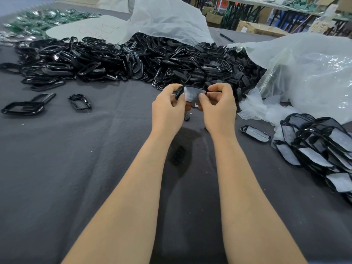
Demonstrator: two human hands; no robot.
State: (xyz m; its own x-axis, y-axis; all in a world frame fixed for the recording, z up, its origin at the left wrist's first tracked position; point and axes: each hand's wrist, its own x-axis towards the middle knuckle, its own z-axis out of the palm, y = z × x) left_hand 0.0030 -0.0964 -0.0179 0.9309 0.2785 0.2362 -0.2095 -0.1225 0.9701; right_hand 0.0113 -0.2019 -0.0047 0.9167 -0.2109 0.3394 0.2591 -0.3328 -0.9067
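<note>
Left hand [168, 109] and right hand [219, 107] pinch a black frame [192, 93] above the grey cloth [76, 168].

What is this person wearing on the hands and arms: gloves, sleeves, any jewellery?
The left hand and right hand are bare: no gloves, and no ring, watch or bracelet shows. Both forearms are uncovered down to the picture's lower edge, so no sleeve is in view. No markings show on them.

Place: factory workshop | signs — heaped black plastic parts [114, 60], cardboard boxes [253, 27]
</note>
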